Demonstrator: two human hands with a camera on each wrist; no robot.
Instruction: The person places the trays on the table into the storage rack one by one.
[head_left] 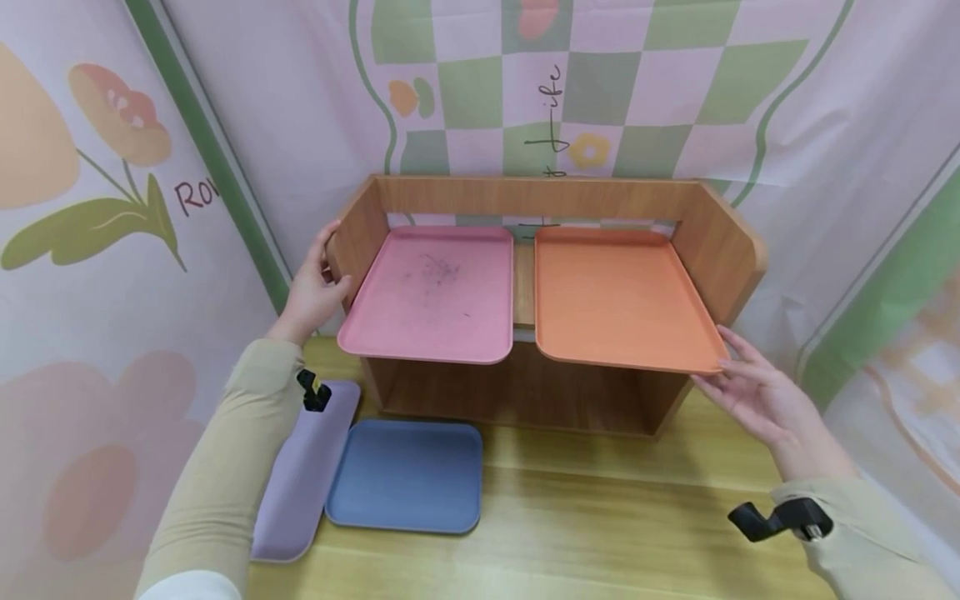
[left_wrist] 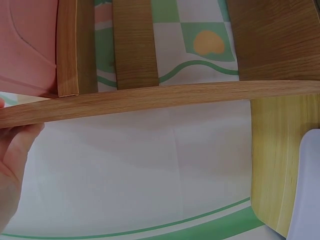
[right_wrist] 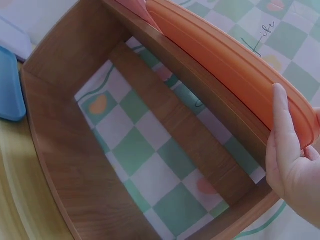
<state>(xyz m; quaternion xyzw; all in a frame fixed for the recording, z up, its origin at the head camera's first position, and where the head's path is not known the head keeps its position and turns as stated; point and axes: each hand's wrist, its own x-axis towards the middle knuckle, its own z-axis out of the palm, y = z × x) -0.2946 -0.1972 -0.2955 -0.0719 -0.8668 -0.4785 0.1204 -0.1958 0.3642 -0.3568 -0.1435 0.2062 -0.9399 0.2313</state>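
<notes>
While the head view shows the orange tray (head_left: pixel 618 300) lying on top of the wooden shelf (head_left: pixel 536 196), at three o'clock from the pink tray (head_left: pixel 435 321), only from the right wrist do I see its rim side-on above the lower compartment. That view also shows a crossbar (right_wrist: pixel 175 120) spanning the open back, with checked cloth (right_wrist: pixel 155 140) behind it; dark marks on the pink tray show only from the head.

My right hand (head_left: pixel 772 408) grasps the orange tray's four-o'clock corner, barely parted around the rim, one finger extended along its side. My left hand (head_left: pixel 311 292) grips the shelf's side panel at nine o'clock, thumb and fingers on opposite faces. My left forearm enters between seven and eight o'clock, my right from four, both angled inward.

Toward seven o'clock from the shelf, a blue tray (head_left: pixel 405 475) lies on the table (head_left: pixel 570 533), a purple tray (head_left: pixel 303 492) just beside it at nine.
</notes>
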